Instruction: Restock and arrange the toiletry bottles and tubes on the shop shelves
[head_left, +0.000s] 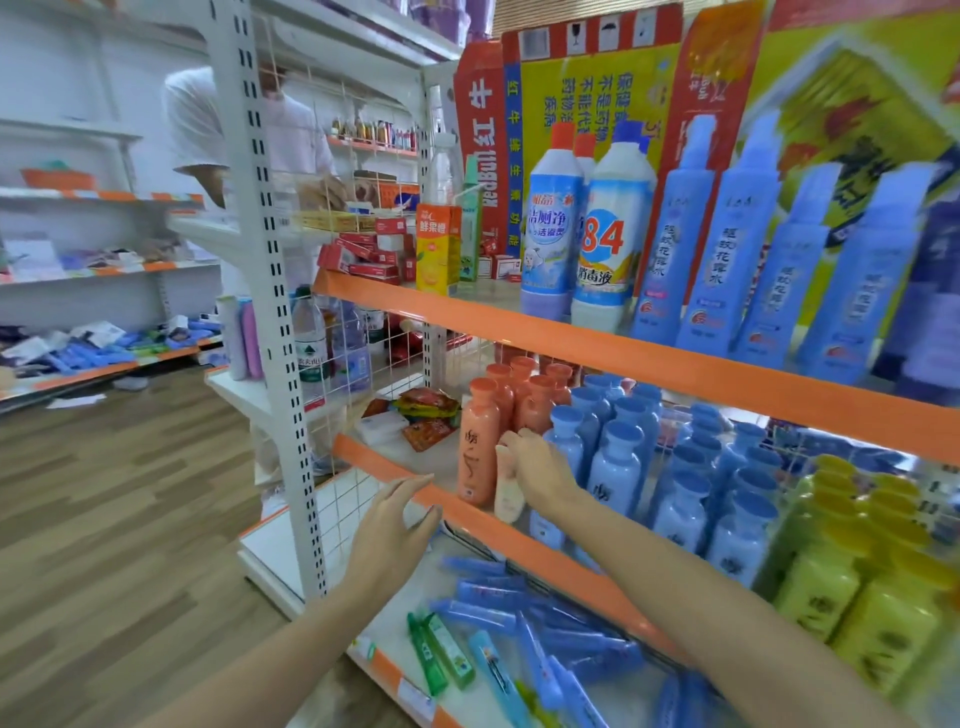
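Gripping a pale bottle beside orange bottles, right hand.

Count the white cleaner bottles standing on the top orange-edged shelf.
3 visible: a red-capped bottle at the left, a blue-capped "84" bottle to its right, and a second red-capped bottle mostly hidden behind them. More may stand hidden further back.

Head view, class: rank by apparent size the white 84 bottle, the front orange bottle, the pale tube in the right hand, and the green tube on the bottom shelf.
1. White 84 bottle
2. Front orange bottle
3. and 4. Green tube and pale tube: look alike, and the right hand partly hides the pale one.
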